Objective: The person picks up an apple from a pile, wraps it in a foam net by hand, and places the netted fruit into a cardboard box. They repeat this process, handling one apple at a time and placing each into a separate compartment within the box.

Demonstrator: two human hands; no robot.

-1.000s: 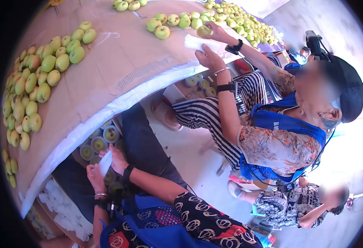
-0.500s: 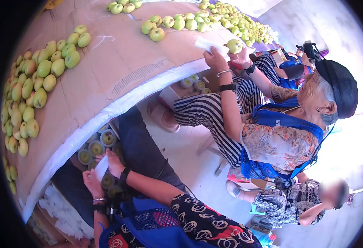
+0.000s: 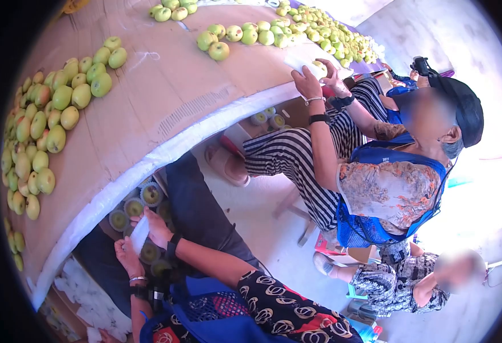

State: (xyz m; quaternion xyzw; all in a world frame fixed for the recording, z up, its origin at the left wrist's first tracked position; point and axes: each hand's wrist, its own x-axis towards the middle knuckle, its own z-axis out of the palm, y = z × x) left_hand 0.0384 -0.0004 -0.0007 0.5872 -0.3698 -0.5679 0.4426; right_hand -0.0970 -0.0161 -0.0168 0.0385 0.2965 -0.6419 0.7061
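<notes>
My left hand [image 3: 128, 257] is closed on the lower end of a flat white foam sleeve [image 3: 140, 233]. The fingers of my right hand [image 3: 158, 227] pinch the same sleeve near its upper end. Its fine texture is too small to make out. Just beneath and beyond my hands, several green apples [image 3: 151, 194] sit in white ridged sleeves inside a box, partly hidden by my hands and the table edge. Loose white sleeves [image 3: 85, 290] lie heaped in a box near my left forearm.
A cardboard-covered table [image 3: 142, 108] curves above my hands, its edge wrapped in white plastic. It carries heaps of green apples [image 3: 56, 114]. To my right a seated co-worker [image 3: 388, 177] holds an apple [image 3: 319, 70] and a white piece. Another person [image 3: 411, 280] sits farther off.
The co-worker's apple has moved into the white piece, and their head has turned. My hands stay nearly in place with the foam sleeve between them; the view has shifted slightly.
</notes>
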